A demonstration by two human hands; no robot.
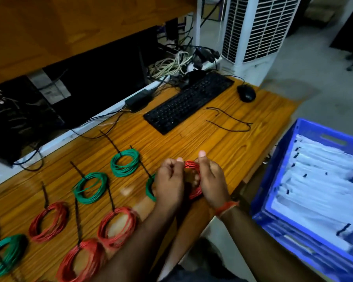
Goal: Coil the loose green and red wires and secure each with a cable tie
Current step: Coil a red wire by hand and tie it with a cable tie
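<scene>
Fingers [194, 183] of both hands curl round red coil [192, 165], held above wooden table [222, 151] edge. Left hand [169, 180], right hand [211, 180] grip opposite sides. Advice: keep loops bunched tight, feed loose cable tie [228, 121] through centre.

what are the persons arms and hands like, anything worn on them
Both forearms are bare, with no sleeves in view and no gloves on either the left hand or the right hand. The only thing worn is an orange-red thread band wrapped around the right wrist. No rings or watch show.
</scene>
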